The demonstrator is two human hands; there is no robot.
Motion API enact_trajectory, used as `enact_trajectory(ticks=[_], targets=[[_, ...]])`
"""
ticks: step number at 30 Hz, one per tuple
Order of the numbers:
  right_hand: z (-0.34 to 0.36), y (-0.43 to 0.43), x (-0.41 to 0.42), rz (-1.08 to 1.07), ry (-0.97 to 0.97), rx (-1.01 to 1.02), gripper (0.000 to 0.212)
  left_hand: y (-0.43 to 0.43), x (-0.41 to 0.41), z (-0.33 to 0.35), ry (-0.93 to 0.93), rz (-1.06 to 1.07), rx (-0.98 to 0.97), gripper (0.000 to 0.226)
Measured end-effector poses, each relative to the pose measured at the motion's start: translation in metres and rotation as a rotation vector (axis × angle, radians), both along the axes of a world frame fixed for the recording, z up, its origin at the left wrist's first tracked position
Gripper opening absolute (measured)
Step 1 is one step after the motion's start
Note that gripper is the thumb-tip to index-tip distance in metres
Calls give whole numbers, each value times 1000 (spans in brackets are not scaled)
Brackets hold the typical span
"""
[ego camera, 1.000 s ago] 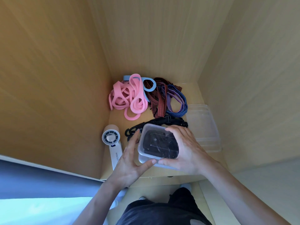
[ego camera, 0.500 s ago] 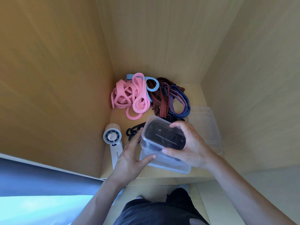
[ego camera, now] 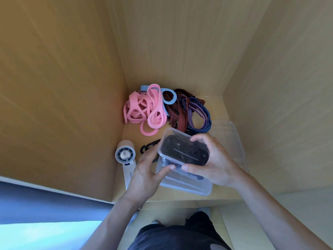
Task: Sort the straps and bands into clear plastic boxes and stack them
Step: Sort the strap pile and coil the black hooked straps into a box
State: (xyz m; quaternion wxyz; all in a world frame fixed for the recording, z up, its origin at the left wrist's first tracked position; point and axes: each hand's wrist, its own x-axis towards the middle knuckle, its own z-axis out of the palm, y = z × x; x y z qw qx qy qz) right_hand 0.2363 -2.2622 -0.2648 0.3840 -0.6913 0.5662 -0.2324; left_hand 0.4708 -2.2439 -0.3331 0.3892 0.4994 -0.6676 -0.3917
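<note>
Woodgrain shelf [ego camera: 217,105], hands [ego camera: 144,175] [ego camera: 219,166] gripping rectangular clear plastic box [ego camera: 180,143].

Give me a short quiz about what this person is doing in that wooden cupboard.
1. True or false: the pink bands lie loose, outside any box.
2. The left hand and right hand hold a clear plastic box. The straps inside are: A pink, B black, C striped?
3. Which white device lies beside the left hand?
Key: 1 true; 2 B; 3 the handheld fan.
</note>
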Motion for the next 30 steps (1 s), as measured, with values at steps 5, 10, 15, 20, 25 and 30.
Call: enact_trajectory(ticks=[5,10,15,20,25,30], targets=[[4,-1,-1,11,-35,51,68,-5,0,3,-28,6,-23,60],[22,-3,-1,67,14,54,65,-6,-6,14,18,38,-16,43],[57,-4,-6,204,-6,61,83,-15,-9,33,330,59,132,32],[65,6,-4,262,147,-46,97,-27,-12,46,509,83,205,37],[58,10,-7,201,232,-198,89,-34,-17,48,591,59,243,40],[44,14,-5,123,288,-386,76,-46,-27,51,598,163,272,47]])
